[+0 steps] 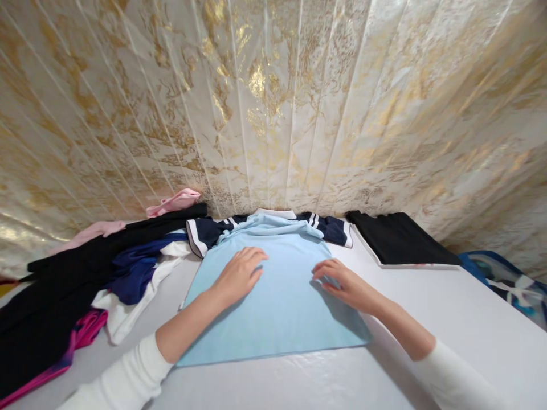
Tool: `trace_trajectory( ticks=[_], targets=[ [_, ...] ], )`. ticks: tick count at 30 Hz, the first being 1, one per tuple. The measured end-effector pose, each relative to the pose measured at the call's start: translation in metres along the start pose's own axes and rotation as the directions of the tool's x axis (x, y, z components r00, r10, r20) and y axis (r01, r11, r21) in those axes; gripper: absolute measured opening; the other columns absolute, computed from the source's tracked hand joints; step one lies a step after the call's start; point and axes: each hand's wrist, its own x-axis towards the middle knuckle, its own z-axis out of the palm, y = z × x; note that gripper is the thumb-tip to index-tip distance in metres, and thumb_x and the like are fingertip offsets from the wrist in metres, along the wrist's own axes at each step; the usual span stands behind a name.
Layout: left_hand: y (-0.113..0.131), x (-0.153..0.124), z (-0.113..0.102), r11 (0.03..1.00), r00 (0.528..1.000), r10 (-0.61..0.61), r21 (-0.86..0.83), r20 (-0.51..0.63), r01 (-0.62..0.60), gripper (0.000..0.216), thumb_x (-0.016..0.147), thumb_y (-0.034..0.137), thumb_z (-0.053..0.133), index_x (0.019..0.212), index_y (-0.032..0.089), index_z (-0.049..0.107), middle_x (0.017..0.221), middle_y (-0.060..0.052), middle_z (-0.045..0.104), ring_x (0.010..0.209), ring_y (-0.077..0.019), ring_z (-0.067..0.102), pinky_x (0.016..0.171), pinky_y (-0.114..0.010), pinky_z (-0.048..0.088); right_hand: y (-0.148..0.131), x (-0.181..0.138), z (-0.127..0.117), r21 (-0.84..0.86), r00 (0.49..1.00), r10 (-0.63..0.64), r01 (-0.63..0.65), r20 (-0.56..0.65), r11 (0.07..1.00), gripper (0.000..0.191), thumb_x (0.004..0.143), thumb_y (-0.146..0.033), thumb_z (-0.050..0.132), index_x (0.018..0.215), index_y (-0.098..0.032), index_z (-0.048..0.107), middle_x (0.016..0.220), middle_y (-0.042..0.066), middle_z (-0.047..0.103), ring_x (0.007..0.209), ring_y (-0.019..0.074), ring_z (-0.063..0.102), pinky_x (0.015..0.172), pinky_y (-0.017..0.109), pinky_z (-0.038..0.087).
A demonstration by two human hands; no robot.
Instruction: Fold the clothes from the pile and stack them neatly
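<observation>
A light blue shirt [277,307] with navy sleeves striped in white lies spread on the white table [427,319]. My left hand [239,273] rests flat on the shirt's left middle, fingers stretched out. My right hand [342,282] lies on the shirt's right side, fingers extended and pressing the fabric. Both hands hold nothing.
A heap of clothes [77,279] in black, navy, white and pink lies at the left. A folded black garment [399,239] sits at the back right. A blue bag [508,282] is at the right edge. A gold-patterned wall [273,102] rises behind.
</observation>
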Motion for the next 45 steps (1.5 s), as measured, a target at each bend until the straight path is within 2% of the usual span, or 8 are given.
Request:
trace_trajectory(
  ticks=[3,5,11,18,27,34,40,45],
  targets=[
    [0.061,-0.017,0.007,0.981,0.988,0.131,-0.153,0.078,-0.118,0.017,0.085,0.019,0.061,0.102,0.022,0.059,0.108,-0.002,0.062,0.102,-0.0186,0.055,0.097,-0.032,0.038,-0.027,-0.048,-0.012,0.119,0.987,0.021,-0.040,0.159,0.992,0.022,0.085,-0.013,0.050,0.099,-0.025,0.062,0.111,0.005,0.059,0.108,0.0206,0.051,0.096,0.038,0.042],
    [0.093,-0.024,0.016,0.947,0.962,0.235,-0.255,0.142,-0.194,0.023,0.082,0.028,0.070,0.101,0.023,0.058,0.106,-0.001,0.061,0.098,-0.0194,0.054,0.091,-0.031,0.040,-0.039,-0.070,-0.015,0.156,0.975,0.053,-0.088,0.214,0.984,0.027,0.080,-0.009,0.056,0.101,-0.025,0.061,0.113,0.005,0.057,0.111,0.0208,0.049,0.098,0.038,0.041],
    [0.131,-0.018,0.042,0.942,0.945,0.281,-0.235,0.166,-0.239,0.026,0.080,0.036,0.072,0.097,0.022,0.059,0.101,-0.002,0.059,0.091,-0.0197,0.054,0.083,-0.031,0.040,-0.041,-0.086,-0.001,0.129,0.997,0.049,-0.057,0.067,0.990,0.009,0.087,-0.015,0.055,0.090,-0.023,0.060,0.107,0.006,0.057,0.103,0.0206,0.051,0.091,0.037,0.043],
    [0.134,-0.009,0.044,0.947,0.955,0.281,-0.188,0.093,-0.261,0.006,0.089,0.022,0.060,0.084,0.020,0.058,0.089,-0.001,0.059,0.082,-0.0163,0.053,0.075,-0.028,0.040,-0.039,-0.084,0.002,0.012,0.994,-0.028,0.030,-0.109,0.999,0.020,0.096,-0.021,0.045,0.079,-0.022,0.056,0.085,0.006,0.060,0.084,0.0196,0.053,0.073,0.032,0.045],
    [0.132,-0.012,0.049,0.932,0.940,0.306,-0.247,0.150,-0.264,0.017,0.085,0.034,0.069,0.087,0.020,0.061,0.092,-0.001,0.060,0.086,-0.0170,0.054,0.077,-0.029,0.039,-0.036,-0.089,-0.003,-0.070,0.999,-0.009,0.013,0.051,0.997,0.019,0.095,-0.022,0.048,0.082,-0.023,0.061,0.079,0.003,0.062,0.077,0.0183,0.055,0.070,0.031,0.042],
    [0.114,-0.033,0.023,0.951,0.956,0.210,-0.271,0.206,-0.151,0.017,0.082,0.016,0.069,0.095,0.021,0.060,0.095,0.001,0.061,0.088,-0.0163,0.054,0.079,-0.029,0.037,-0.039,-0.088,-0.007,-0.093,0.999,0.026,-0.022,0.034,0.995,0.018,0.093,-0.024,0.051,0.078,-0.022,0.058,0.077,0.003,0.060,0.075,0.0182,0.053,0.070,0.032,0.041],
    [0.095,-0.062,-0.006,0.973,0.969,0.034,-0.229,0.246,0.024,0.018,0.079,0.010,0.068,0.086,0.020,0.055,0.088,0.003,0.059,0.084,-0.0165,0.052,0.076,-0.029,0.036,-0.072,-0.067,0.023,-0.021,0.997,-0.069,0.068,-0.043,0.997,0.012,0.092,-0.018,0.049,0.090,-0.022,0.060,0.083,0.004,0.061,0.078,0.0180,0.054,0.067,0.030,0.040],
    [0.093,-0.072,0.000,0.966,0.976,0.054,-0.259,0.211,0.002,0.016,0.079,0.009,0.065,0.082,0.021,0.054,0.087,0.002,0.058,0.083,-0.0163,0.052,0.074,-0.028,0.036,-0.087,-0.046,0.053,-0.019,0.995,-0.086,0.085,-0.041,0.996,0.007,0.087,-0.017,0.058,0.090,-0.022,0.060,0.086,0.002,0.060,0.079,0.0172,0.054,0.069,0.028,0.038]
  ],
)
